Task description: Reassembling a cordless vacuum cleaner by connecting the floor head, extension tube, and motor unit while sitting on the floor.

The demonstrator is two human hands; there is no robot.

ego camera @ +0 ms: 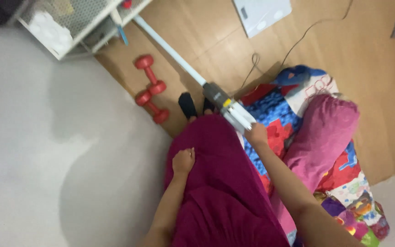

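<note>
Wall surface: we see a pale wall point(33, 151) filling the left half of the frame.
Rack: a white mesh rack point(69, 23) sits in the upper left corner.
Dumbbells: two red dumbbells point(152, 89) lie on the wooden floor point(197, 41) just right of the wall, upper centre-left.
Left hand: our left hand point(183, 161), centre of the frame, is loosely curled and rests on the maroon skirt point(220, 183). It has hold of no tool; whether it pinches the cloth we cannot tell.
Feet: dark-socked feet point(188, 105) show just above the skirt hem.
Stick vacuum: the stick vacuum point(229, 107) runs diagonally from upper left to centre. Its pale tube point(170, 50) points toward the rack; the far end passes out of view there.
Right hand: our right hand point(256, 134), just right of centre, is closed around the white handle end of the stick vacuum.
Bedding: a patterned blanket point(275, 110) and a pink bolster point(323, 137) lie on the floor, right of centre.
Cable: a thin cable point(298, 41) trails across the floor, upper right.
White device: a flat white device point(261, 13) sits at the top edge.
Progress: we judge the cleaning to be in hand, with the tube reaching toward the rack. The floor shows no clear mark of which areas are finished, so we cannot tell what is left.
</note>
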